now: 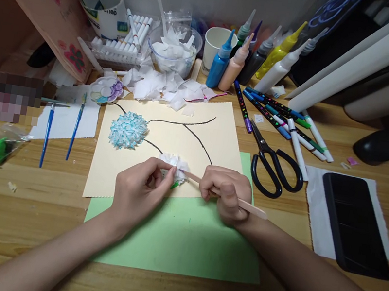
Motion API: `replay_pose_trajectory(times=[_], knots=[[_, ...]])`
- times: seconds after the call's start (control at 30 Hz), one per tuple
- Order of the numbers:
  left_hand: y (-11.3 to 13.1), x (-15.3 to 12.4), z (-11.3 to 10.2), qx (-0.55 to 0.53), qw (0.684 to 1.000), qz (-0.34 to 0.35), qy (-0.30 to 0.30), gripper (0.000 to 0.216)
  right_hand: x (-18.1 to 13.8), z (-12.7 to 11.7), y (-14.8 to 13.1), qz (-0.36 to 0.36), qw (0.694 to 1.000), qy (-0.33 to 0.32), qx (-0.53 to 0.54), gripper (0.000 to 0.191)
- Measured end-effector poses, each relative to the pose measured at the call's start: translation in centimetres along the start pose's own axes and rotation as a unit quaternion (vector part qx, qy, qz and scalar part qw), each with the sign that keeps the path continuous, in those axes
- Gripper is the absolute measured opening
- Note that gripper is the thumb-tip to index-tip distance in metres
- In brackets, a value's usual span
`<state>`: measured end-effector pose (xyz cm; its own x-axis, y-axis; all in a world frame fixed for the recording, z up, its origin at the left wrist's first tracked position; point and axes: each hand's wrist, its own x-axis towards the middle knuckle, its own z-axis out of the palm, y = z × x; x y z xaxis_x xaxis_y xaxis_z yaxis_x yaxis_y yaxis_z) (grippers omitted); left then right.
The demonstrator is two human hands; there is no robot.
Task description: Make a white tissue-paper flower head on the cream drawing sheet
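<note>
A cream sheet of paper [116,172] with dark drawn stems [196,136] lies partly over a green sheet [179,241]. On its left stands a fluffy blue-and-white paper flower [129,130]. Near the lower middle is a cluster of white tissue pieces [168,159], with a bit of green below it. My left hand [141,186] pinches at this cluster, thumb and forefinger together; what lies between them is mostly hidden. My right hand [226,192] is closed round a flat wooden stick [254,209], whose far end reaches the cluster beside my left fingertips.
Black-handled scissors [268,164] and several markers [287,118] lie to the right, near a phone [355,222]. Behind are paint bottles [218,65], a paper cup [219,38], loose tissue squares [152,85] and a plastic bowl [173,58]. Paintbrushes [76,129] lie left.
</note>
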<state>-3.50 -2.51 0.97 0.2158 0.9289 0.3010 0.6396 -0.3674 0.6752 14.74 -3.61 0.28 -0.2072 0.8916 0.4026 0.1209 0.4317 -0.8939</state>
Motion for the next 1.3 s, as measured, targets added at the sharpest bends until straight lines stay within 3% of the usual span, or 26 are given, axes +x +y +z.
replay_pose_trajectory(times=[0.17, 0.27, 0.37, 0.5, 0.7, 0.8, 1.03, 1.3], knots=[[0.0, 0.1, -0.2, -0.005, 1.000, 0.013, 0.008, 0.004, -0.2, 0.2, 0.0, -0.013, 1.000, 0.015, 0.002, 0.050], [0.3, -0.6, -1.1, -0.027, 0.998, 0.047, 0.018, 0.006, -0.4, 0.3, 0.0, -0.016, 0.996, 0.084, 0.037, 0.053], [0.5, -2.2, -2.0, -0.047, 0.996, 0.081, -0.009, 0.013, -0.4, 0.2, -0.1, 0.026, 0.987, 0.135, 0.079, 0.057], [0.2, -3.9, -2.4, -0.062, 0.992, 0.090, -0.058, 0.013, -0.3, 0.1, -0.4, 0.048, 0.993, 0.053, 0.093, 0.059], [-0.3, -3.8, -1.7, -0.015, 0.998, 0.049, -0.025, 0.001, -0.2, 0.4, -0.4, -0.017, 0.996, -0.059, 0.070, 0.053], [-0.3, -3.6, -1.6, 0.004, 0.999, 0.027, -0.024, 0.006, -0.2, 0.6, -0.5, -0.025, 0.994, -0.102, 0.015, 0.048], [-0.1, -3.5, -1.4, 0.029, 0.999, 0.029, -0.014, 0.012, -0.4, 0.9, -0.4, -0.020, 0.997, -0.064, -0.041, 0.046], [-0.1, -2.4, -0.6, 0.141, 0.985, 0.092, 0.025, 0.018, -0.7, 0.9, -0.3, 0.003, 0.999, -0.027, -0.032, 0.047]])
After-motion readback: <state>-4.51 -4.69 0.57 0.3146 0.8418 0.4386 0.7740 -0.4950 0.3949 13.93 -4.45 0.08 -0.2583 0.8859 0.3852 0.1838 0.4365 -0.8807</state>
